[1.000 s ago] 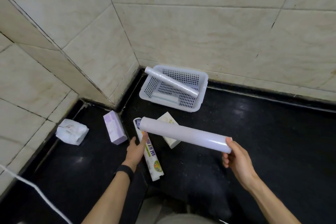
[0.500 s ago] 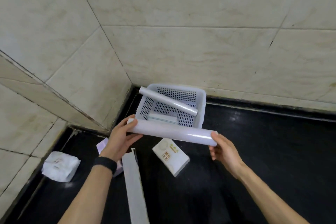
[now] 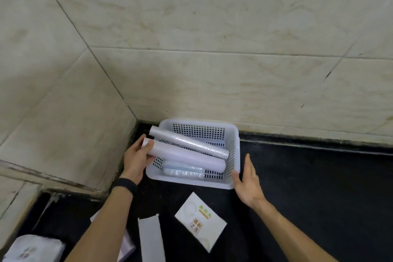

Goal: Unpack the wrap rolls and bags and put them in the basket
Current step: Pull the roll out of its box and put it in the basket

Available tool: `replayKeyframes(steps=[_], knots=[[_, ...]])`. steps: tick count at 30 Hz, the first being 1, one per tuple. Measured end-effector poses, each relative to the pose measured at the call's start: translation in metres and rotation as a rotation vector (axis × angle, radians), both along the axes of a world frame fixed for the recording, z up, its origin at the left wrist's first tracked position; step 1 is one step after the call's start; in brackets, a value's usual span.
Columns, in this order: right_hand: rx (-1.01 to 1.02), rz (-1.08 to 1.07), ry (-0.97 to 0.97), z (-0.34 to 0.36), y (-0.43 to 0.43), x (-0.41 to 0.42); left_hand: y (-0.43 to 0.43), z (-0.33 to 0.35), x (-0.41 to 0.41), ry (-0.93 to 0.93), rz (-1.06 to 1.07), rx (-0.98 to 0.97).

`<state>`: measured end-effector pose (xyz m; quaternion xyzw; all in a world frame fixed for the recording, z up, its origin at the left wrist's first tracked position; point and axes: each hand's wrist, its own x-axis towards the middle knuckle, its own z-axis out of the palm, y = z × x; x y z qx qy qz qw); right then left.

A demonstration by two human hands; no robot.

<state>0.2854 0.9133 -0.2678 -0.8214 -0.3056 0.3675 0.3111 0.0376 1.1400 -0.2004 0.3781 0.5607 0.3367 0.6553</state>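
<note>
Here the left hand (image 3: 136,160) grips the roll (image 3: 184,158) in the basket (image 3: 235,151) — right hand (image 3: 247,183) open.

black counter (image 3: 308,187) | on it: white basket (image 3: 234,134), flat carton (image 3: 151,238), printed box (image 3: 201,220), crumpled bag (image 3: 32,249)

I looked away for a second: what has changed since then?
The smooth roll went forward into the basket. The right hand let go; the left hand still holds its end. The crinkly roll, bag pack and box stayed.
</note>
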Motion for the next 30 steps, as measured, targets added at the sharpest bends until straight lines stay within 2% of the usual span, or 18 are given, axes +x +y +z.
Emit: replayKeyframes(steps=[3,6,9,11,14,17,21,25,30], knots=[[-0.001,0.006,0.001,-0.006,0.003,-0.014,0.006,-0.008,0.007,0.005,0.018,-0.013],[0.053,-0.03,0.01,-0.009,0.003,-0.024,0.007,-0.017,0.014,0.086,-0.002,-0.002],[0.079,-0.047,0.003,-0.011,0.004,-0.025,0.007,-0.021,0.022,0.44,-0.142,0.303],[0.088,-0.046,0.008,-0.011,0.004,-0.025,0.013,-0.024,0.026,0.535,-0.238,0.415],[0.083,-0.041,0.023,-0.011,0.003,-0.025,0.018,-0.025,0.028,0.539,-0.324,0.357],[0.072,-0.032,0.043,-0.009,0.003,-0.025,0.015,-0.03,0.026,0.459,-0.416,0.482],[0.073,-0.029,0.068,-0.008,0.002,-0.024,0.015,-0.031,0.024,0.488,-0.4,0.532],[0.033,-0.018,0.015,-0.006,0.002,-0.023,0.016,-0.031,0.021,0.506,-0.443,0.532],[-0.041,0.004,-0.06,0.0,0.003,-0.023,0.002,-0.029,0.014,0.638,-0.383,0.519]])
